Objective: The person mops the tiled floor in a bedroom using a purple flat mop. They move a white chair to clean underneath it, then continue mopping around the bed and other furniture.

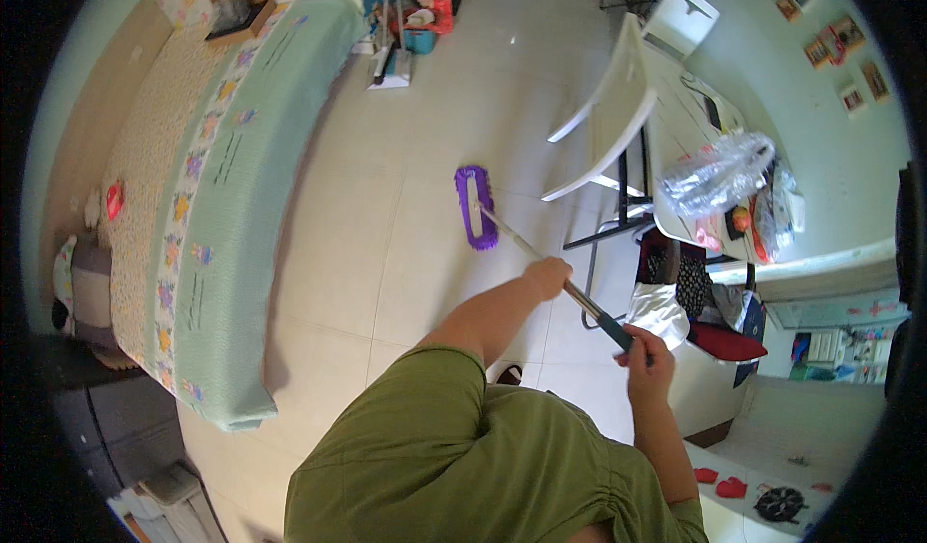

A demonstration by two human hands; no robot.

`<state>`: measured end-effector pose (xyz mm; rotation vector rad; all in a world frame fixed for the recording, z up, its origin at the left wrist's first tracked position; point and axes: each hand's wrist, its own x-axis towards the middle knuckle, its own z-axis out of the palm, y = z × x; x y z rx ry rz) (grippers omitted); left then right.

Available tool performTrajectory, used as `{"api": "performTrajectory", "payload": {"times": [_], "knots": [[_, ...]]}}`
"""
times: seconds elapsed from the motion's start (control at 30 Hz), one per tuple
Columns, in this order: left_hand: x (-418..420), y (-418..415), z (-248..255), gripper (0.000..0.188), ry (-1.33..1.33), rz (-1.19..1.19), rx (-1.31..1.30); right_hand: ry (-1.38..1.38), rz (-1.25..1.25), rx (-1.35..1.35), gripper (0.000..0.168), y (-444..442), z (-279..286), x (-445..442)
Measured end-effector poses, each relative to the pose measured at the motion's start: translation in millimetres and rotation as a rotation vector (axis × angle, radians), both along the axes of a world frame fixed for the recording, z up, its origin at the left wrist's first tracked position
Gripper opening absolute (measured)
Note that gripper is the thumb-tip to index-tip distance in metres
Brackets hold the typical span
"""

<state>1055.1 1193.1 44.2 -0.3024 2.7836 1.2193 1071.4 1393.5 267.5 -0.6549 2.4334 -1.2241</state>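
A flat mop with a purple fringed head (476, 208) lies on the pale tiled floor (347, 253), its metal pole (516, 239) slanting back towards me. My left hand (548, 279) is closed around the middle of the pole. Nearer its end, my right hand (647, 355) grips the dark green handle (614, 331). The mop head is between the bed and the white chair, touching neither. My green sleeves and shirt fill the bottom of the view, with one shoe (510, 375) showing beyond them.
A bed with a green cover (275, 137) runs along the left. At right are a white chair (615, 119), a table (681, 101) bearing plastic bags (717, 174), and a cloth-laden chair (670, 261). A dustpan (393, 72) and a blue bin (418, 41) stand ahead. Dark cabinets (130, 427) are lower left.
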Motion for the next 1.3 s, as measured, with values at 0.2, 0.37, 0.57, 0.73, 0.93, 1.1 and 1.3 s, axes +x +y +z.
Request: {"api": "performTrajectory", "payload": {"times": [0.2, 0.37, 0.57, 0.73, 0.93, 1.1, 1.3], "knots": [[67.1, -140.1, -68.2, 0.011, 0.175, 0.307, -0.03, 0.397, 0.519, 0.37, 0.025, -143.2, -24.7, 44.2], [162.6, -217.8, -71.2, 0.018, -0.005, 0.537, -0.012, 0.548, 0.899, 0.325, 0.024, -226.6, -48.6, 96.2], [279.1, -225.6, -87.8, 0.018, 0.105, 0.851, -0.073, 0.607, 1.244, 0.269, 0.026, -256.2, -62.5, 145.5], [352.8, -137.8, -57.2, 0.02, 0.203, 1.079, 0.007, 0.659, 1.6, 0.136, 0.028, -230.2, -22.9, 166.3], [421.6, -31.1, -42.1, 0.018, 0.214, 1.313, -0.033, 0.581, 1.867, -0.063, 0.025, -194.0, -6.6, 200.4], [471.4, 62.5, -47.2, 0.022, 0.115, 1.574, -0.001, 0.44, 2.019, 0.018, 0.019, -158.9, -24.2, 226.5], [465.7, 140.1, -97.5, 0.033, 0.23, 1.745, -0.093, 0.326, 2.027, 0.152, 0.019, -120.8, -50.0, 214.3]]}}
